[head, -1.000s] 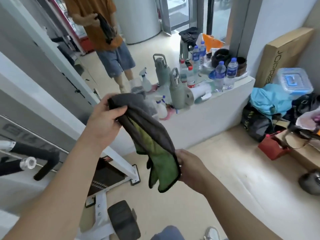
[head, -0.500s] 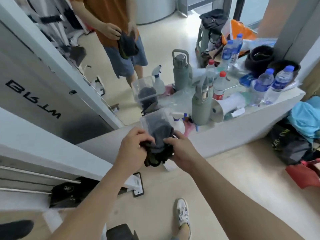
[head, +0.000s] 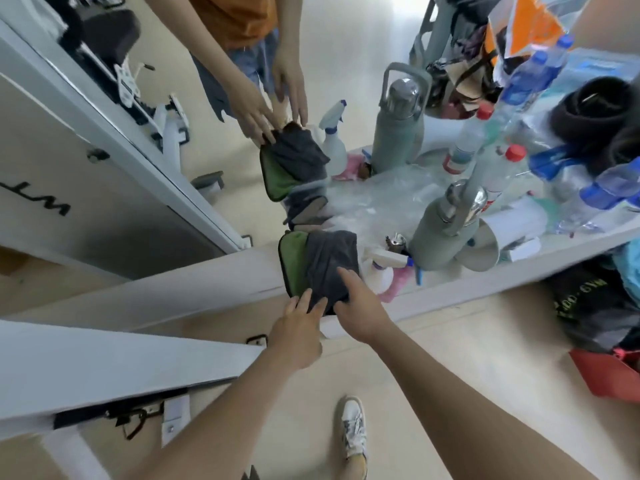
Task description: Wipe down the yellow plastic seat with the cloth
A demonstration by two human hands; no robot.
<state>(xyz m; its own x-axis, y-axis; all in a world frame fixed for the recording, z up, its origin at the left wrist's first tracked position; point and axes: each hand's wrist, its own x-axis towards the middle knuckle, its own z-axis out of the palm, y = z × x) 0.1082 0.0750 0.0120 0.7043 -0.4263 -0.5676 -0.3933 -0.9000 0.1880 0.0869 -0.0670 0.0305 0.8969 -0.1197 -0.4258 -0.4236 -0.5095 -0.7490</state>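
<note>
White ledge (head: 207, 282) below a wall mirror (head: 346, 46), grey-and-green folded cloth (head: 329, 261) lying on it beside a sage-green flask (head: 436, 237), right hand (head: 360, 306) resting flat on the cloth, fingers straight, left hand (head: 298, 327) touching its near edge with straight fingertips

Floor (head: 467, 393): pale beige, glossy.
Wall: mirror (head: 346, 46) rising from a white ledge (head: 149, 297).
Ledge's right end: crowded with bottles (head: 609, 188).
Left: white machine frame (head: 104, 355).
Light: bright glare high in the mirror.
</note>
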